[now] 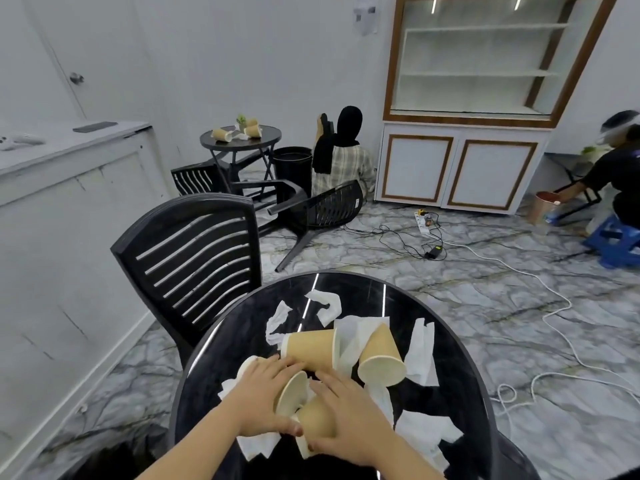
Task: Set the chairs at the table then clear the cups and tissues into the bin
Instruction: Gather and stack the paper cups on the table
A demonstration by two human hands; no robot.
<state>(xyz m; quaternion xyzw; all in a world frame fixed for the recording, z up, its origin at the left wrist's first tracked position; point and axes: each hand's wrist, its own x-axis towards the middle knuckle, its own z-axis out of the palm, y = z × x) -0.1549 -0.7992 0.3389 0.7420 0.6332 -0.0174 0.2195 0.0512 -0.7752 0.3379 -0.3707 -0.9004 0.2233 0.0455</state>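
Note:
A round black table holds tan paper cups and several white tissues. My left hand and my right hand are closed together around one tipped cup near the table's front. Two other cups lie on their sides further back: one in the middle, one to its right. Tissues are scattered around and under them. A black slatted chair stands upright at the table's left.
A black chair lies tipped over on the marble floor, another behind it. A black bin stands beside a small round table with cups. One person sits by the cabinet, another at right. Cables cross the floor.

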